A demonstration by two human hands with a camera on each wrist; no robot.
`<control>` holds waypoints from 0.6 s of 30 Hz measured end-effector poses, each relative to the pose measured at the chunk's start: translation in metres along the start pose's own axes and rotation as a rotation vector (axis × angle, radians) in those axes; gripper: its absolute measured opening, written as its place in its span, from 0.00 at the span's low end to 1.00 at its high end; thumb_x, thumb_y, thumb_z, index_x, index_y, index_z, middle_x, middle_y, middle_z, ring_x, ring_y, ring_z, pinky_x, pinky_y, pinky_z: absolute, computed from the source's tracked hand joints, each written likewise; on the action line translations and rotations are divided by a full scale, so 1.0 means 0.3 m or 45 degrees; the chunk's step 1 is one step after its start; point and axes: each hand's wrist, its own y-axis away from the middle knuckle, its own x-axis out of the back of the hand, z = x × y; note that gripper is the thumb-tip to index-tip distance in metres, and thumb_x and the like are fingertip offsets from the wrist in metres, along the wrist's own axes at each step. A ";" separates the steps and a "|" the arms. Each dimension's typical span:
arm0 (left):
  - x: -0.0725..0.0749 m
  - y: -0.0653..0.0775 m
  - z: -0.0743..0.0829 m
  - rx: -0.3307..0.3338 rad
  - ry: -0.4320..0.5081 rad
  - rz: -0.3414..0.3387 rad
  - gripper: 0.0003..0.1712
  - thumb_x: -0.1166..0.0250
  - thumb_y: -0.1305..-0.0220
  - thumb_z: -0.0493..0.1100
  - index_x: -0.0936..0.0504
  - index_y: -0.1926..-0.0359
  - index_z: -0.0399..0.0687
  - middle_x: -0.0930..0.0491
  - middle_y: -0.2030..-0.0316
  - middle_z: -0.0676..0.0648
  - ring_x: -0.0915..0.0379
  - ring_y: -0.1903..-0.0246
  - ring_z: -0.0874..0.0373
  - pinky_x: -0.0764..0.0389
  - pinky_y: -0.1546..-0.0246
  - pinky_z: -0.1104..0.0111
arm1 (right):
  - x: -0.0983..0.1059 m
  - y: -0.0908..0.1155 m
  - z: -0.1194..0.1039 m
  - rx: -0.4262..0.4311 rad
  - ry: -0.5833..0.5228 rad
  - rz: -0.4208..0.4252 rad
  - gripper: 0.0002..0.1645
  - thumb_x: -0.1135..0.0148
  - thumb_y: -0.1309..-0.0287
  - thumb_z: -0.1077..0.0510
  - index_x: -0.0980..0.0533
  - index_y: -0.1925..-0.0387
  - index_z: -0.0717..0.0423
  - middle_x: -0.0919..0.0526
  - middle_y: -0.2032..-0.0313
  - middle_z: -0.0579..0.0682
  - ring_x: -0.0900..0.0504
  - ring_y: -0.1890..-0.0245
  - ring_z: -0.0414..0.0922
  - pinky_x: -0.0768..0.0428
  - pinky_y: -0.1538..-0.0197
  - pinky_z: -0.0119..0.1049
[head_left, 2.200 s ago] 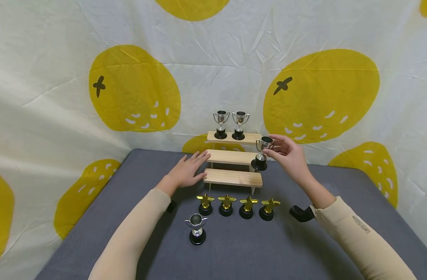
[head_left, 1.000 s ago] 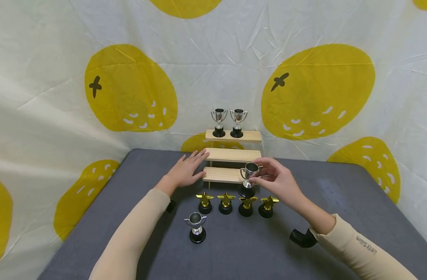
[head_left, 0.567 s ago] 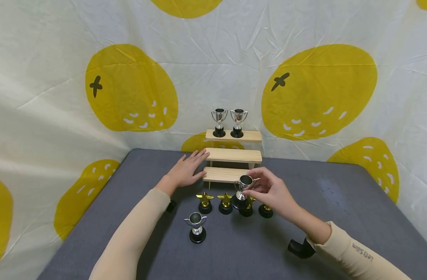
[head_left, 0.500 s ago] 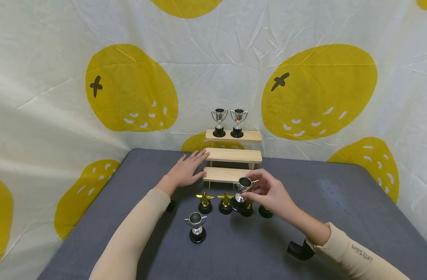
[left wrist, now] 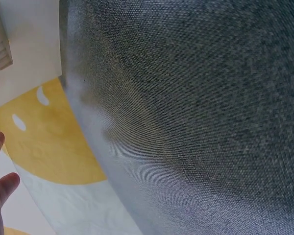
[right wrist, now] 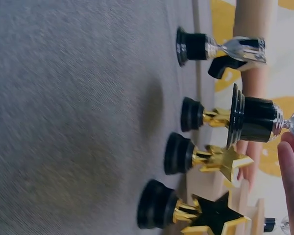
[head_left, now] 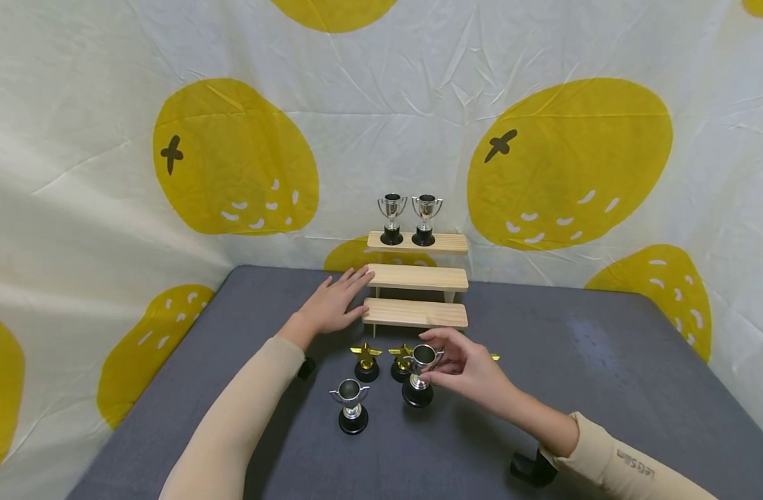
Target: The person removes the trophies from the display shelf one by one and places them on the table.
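Note:
My right hand holds a small silver trophy cup between thumb and fingers, upright over the grey table in front of the star row. The right wrist view shows its black base off the cloth, above a shadow. With fingers spread, my left hand touches the left ends of the lower two steps of a wooden tiered stand. Only some left fingertips enter the left wrist view. A second silver cup stands on the table, left of the held one.
Gold star trophies form a row before the stand; my right hand hides part of it. Two silver cups stand on the top step. A white cloth with yellow fruit print hangs behind the grey table.
My right hand has brought the silver cup from the stand's right side down, left and nearer, past the star row. The left hand has stayed at the stand.

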 end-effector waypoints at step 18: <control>0.003 -0.001 0.000 -0.003 -0.011 0.001 0.42 0.46 0.22 0.60 0.52 0.17 0.56 0.57 0.18 0.50 0.56 0.22 0.44 0.48 0.29 0.37 | -0.084 0.039 0.055 -0.090 -0.033 -0.188 0.24 0.25 0.46 0.71 0.25 0.49 0.67 0.17 0.56 0.57 0.11 0.61 0.41 0.13 0.56 0.39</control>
